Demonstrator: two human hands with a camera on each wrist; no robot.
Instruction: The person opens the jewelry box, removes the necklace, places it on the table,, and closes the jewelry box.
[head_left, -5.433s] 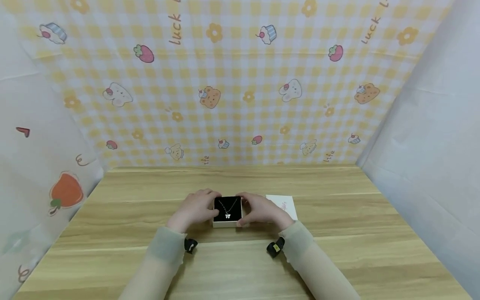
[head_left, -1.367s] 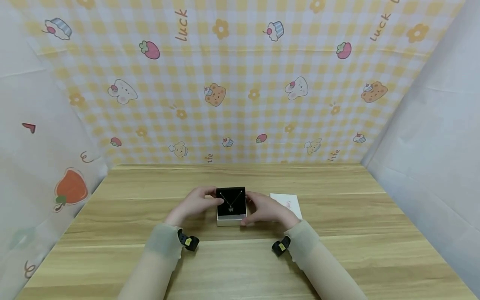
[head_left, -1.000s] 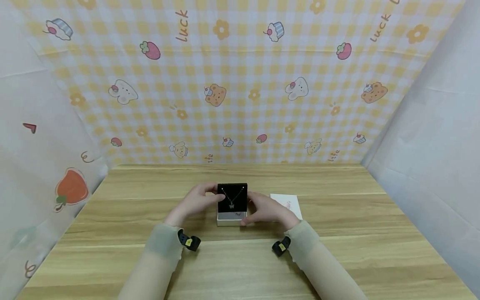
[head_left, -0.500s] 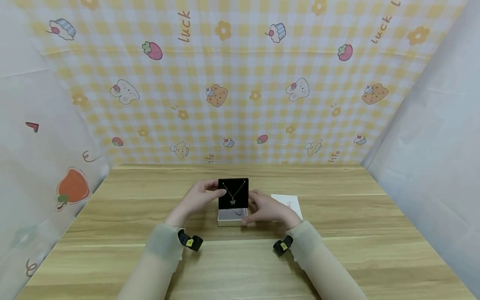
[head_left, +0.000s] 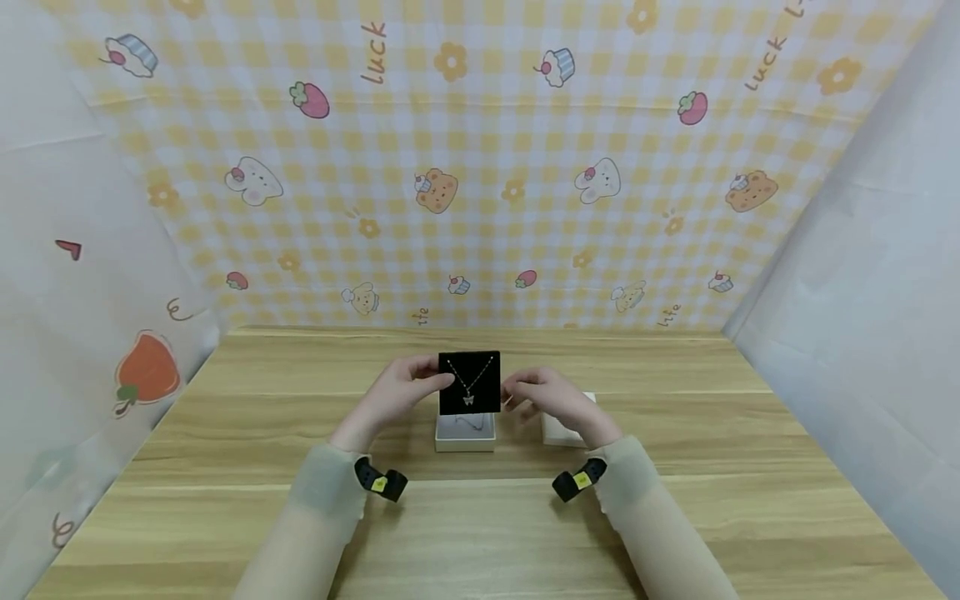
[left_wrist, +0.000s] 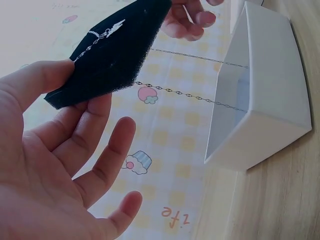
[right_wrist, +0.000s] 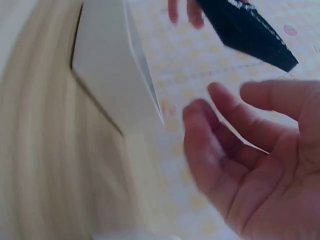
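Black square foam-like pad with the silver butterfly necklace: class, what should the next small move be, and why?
Probably the left hand should lift the black square foam-like pad slightly higher. It pinches the pad's left edge above the open white rectangular box, but two thin silver chain strands run down from the pad into the box, so the chain is not yet clear.
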